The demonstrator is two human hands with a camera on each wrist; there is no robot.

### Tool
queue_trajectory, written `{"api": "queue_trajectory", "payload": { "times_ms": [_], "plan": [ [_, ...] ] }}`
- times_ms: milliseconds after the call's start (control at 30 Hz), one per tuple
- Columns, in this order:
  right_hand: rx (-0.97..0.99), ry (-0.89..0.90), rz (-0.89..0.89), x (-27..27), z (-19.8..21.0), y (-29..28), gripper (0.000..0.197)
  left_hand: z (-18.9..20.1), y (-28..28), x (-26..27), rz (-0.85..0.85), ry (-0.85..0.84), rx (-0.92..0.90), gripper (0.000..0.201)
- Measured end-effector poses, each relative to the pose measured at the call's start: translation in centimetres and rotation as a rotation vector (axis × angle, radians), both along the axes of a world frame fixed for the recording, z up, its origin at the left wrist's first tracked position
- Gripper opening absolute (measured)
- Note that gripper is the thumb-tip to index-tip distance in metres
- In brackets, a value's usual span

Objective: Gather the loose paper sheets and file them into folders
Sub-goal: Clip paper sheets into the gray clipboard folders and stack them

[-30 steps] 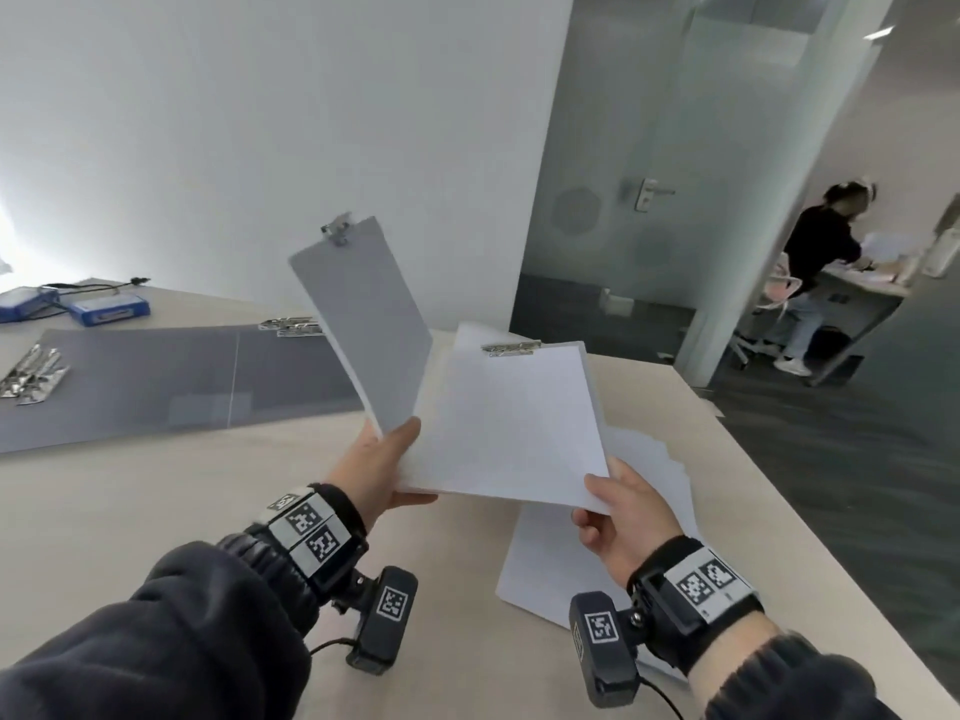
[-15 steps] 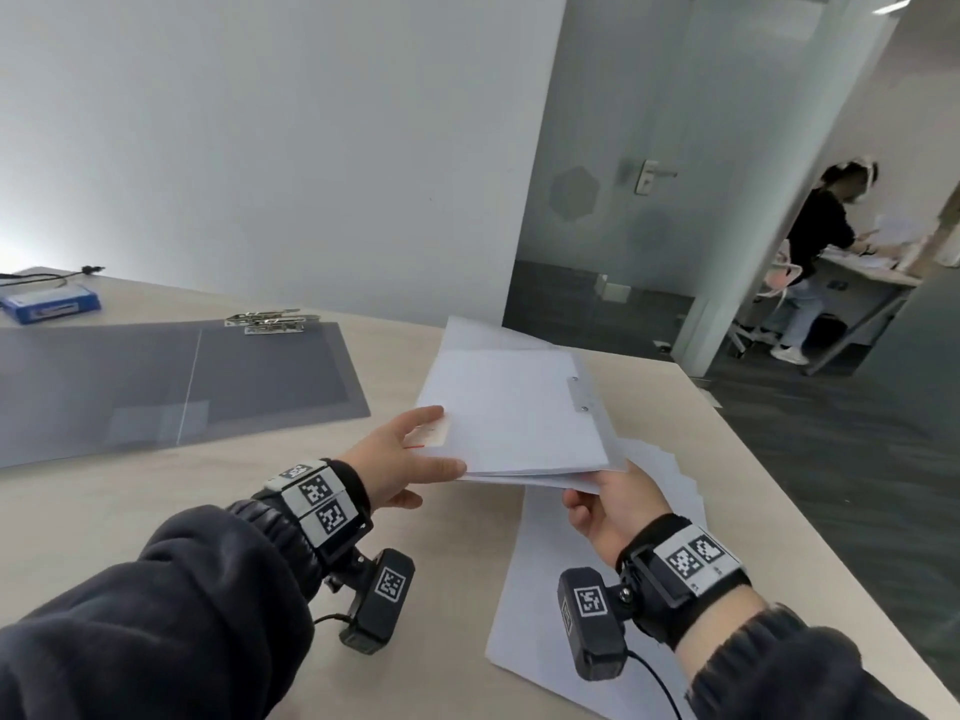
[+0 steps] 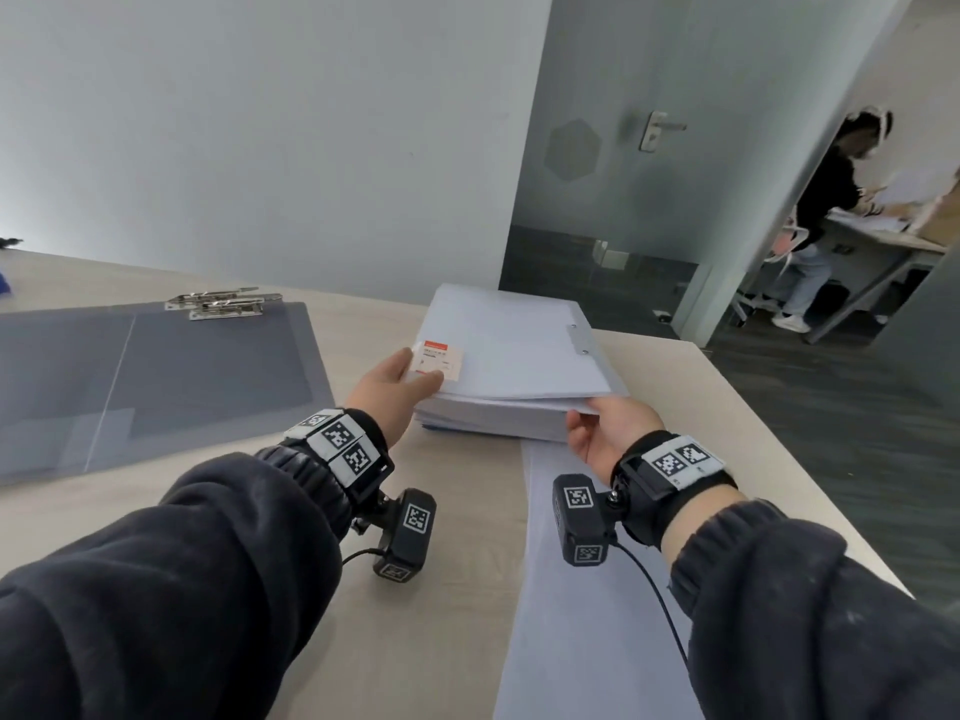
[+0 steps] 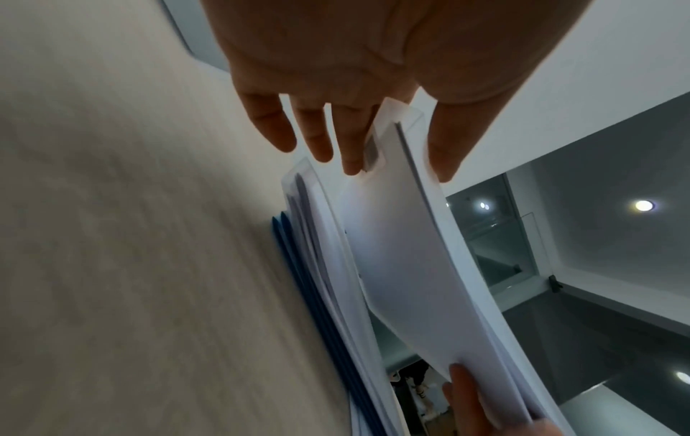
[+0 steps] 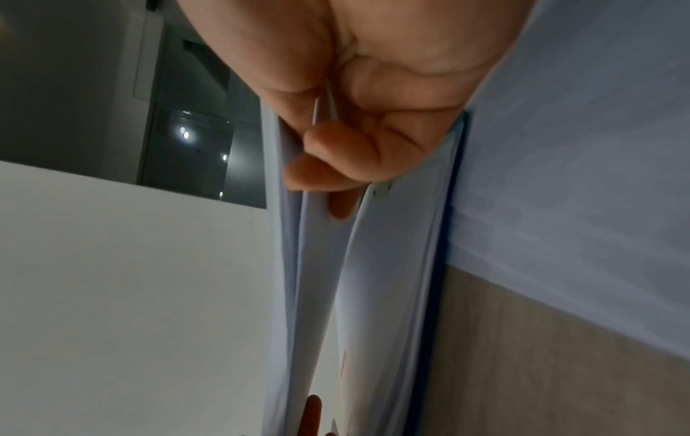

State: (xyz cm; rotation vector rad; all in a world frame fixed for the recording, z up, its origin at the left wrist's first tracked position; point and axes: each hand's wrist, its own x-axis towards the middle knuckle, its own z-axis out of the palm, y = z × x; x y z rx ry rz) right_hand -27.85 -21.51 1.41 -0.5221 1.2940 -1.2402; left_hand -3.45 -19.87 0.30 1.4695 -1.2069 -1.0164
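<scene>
Nearest: loose paper sheets (image 3: pixel 582 605) lie flat on the table (image 3: pixel 441 641), running from under the R wrist toward the near edge.

R hand (image 3: pixel 605 433) has its grip on the near right corner of the top folder (image 3: pixel 511 350): thumb on top, fingers curled under, pinching the edge. In the right wrist view the fingers (image 5: pixel 328 165) sit wedged between that folder (image 5: pixel 317 265) and the pile below.

L hand (image 3: pixel 392 387) takes the near left corner, thumb on top beside a small orange-and-white label (image 3: pixel 436 360). In the left wrist view the fingers (image 4: pixel 351 138) lie fairly straight under the corner w/ thumb opposite, so a light pinch, though blur makes it hard to be sure.

The folder hangs just above, or perhaps partly on, the stack of filed folders (image 3: pixel 488 420), which rests on the table between the two hands; blue covers (image 4: pixel 317 309) show at its bottom edge.

Further left: an open grey folder (image 3: pixel 156 376) lies flat, w/ metal clips (image 3: pixel 223 304) at its far edge.

Far right, beyond a glass door (image 3: pixel 649 163), another person (image 3: pixel 826 210) stands at a desk.
</scene>
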Motion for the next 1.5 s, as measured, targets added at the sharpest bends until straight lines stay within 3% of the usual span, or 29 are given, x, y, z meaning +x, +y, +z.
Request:
{"api": "queue_trajectory", "payload": {
  "times_ms": [200,333,400,467,567,700,867,1067,1133,1267,1500],
  "plan": [
    [0.042,0.000,-0.109,-0.1,-1.5,-2.3,0.017,-1.1,-2.9,-0.7,-0.001,-0.150,0.067,0.069],
    [0.082,0.068,-0.132,-0.8,-2.2,-2.3,0.019,-1.6,-3.5,-1.2,0.009,-0.249,0.097,0.050],
    [0.105,0.112,-0.111,-1.3,-2.1,-1.6,0.016,-1.4,-2.9,-1.3,0.039,-0.277,0.111,0.052],
    [0.110,0.162,-0.099,-2.1,-1.7,-0.7,0.014,-1.3,-1.9,-1.1,0.079,-0.259,0.127,0.067],
    [0.079,0.212,-0.070,-4.0,-0.7,1.9,0.008,-1.6,0.9,-1.3,0.115,-0.214,0.135,0.074],
    [0.009,0.394,0.032,-7.2,0.7,7.2,0.017,-2.1,6.1,-2.7,0.102,-0.138,0.136,0.067],
    [0.033,0.641,0.135,-11.2,0.5,14.1,0.021,-2.0,11.9,-6.1,-0.076,-0.130,0.227,0.059],
    [0.096,0.620,0.089,-14.8,-0.1,19.5,0.027,-1.8,15.8,-10.1,-0.258,-0.277,0.296,0.055],
    [0.108,0.522,0.087,-15.4,-0.2,20.8,0.017,-1.6,16.8,-11.2,-0.279,-0.259,0.301,0.047],
    [0.119,0.319,0.083,-15.9,-0.3,22.1,0.008,-2.1,18.1,-12.6,-0.268,-0.266,0.306,0.066],
    [0.092,0.255,0.044,-16.4,-1.0,23.1,0.009,-2.0,19.2,-13.1,-0.296,-0.289,0.295,0.066]
  ]
}}
